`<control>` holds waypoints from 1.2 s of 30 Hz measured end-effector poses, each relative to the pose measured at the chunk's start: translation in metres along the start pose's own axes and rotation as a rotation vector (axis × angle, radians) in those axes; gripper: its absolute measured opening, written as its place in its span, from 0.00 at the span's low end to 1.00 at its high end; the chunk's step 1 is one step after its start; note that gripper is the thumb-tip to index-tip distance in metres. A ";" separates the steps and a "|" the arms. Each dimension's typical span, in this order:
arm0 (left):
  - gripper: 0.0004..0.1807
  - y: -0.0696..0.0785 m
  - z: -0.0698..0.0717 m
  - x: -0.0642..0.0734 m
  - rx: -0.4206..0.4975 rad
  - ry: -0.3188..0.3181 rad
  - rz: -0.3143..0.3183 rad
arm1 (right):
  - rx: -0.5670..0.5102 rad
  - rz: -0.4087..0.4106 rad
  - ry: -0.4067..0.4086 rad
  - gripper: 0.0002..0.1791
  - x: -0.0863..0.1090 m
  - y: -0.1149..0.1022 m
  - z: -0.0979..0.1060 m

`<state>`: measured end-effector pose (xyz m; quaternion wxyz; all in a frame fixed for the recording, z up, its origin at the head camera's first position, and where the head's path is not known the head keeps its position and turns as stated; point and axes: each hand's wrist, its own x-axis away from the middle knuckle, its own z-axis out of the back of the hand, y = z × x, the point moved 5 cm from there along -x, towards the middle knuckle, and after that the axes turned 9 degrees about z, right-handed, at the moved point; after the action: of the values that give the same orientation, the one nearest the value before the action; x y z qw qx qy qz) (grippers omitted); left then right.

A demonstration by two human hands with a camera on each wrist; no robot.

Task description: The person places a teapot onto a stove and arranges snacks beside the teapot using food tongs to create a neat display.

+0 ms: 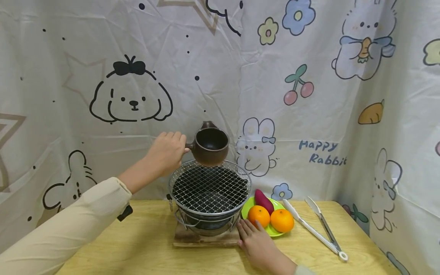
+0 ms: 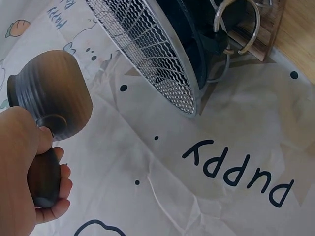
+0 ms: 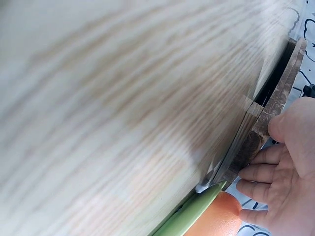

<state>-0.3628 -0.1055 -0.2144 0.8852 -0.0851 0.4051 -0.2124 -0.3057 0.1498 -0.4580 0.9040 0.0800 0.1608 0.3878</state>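
Observation:
My left hand [image 1: 168, 150] grips the side handle [image 2: 43, 179] of a small dark brown clay teapot [image 1: 210, 154]. Its wide mouth faces up and a spout points to the back. In the head view the pot overlaps the far rim of a round wire grill [image 1: 209, 189], raised above it. That grill tops a dark charcoal stove [image 1: 206, 225] standing on a wooden board [image 1: 203, 243]. At the board's right end lies my right hand [image 1: 258, 244], fingers extended, holding nothing. Its fingertips are right at the board's edge, close to an orange [image 1: 258, 216].
A green plate [image 1: 245, 211] right of the stove bears that orange, a second orange [image 1: 282, 220] and a purple sweet potato [image 1: 264, 201]. Open tongs [image 1: 323, 233] with white tips lie farther right. A printed cloth [image 1: 206, 57] hangs behind the wooden table [image 1: 137, 244].

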 end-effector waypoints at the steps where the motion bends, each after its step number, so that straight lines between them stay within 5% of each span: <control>1: 0.18 0.000 -0.001 -0.001 -0.008 0.003 -0.005 | 0.003 -0.001 -0.002 0.26 0.000 0.000 0.000; 8: 0.19 0.005 -0.009 -0.003 -0.047 0.040 -0.053 | 0.005 -0.008 -0.014 0.27 0.000 0.000 -0.001; 15: 0.18 0.012 -0.016 -0.005 -0.041 0.000 -0.065 | 0.007 -0.006 0.001 0.27 0.001 0.000 -0.002; 36: 0.18 0.017 -0.033 -0.012 0.027 -0.063 -0.020 | 0.010 -0.010 -0.014 0.26 -0.001 -0.001 0.001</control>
<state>-0.3894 -0.0848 -0.2335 0.8964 -0.0838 0.3731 -0.2241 -0.3053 0.1485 -0.4575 0.9066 0.0864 0.1566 0.3821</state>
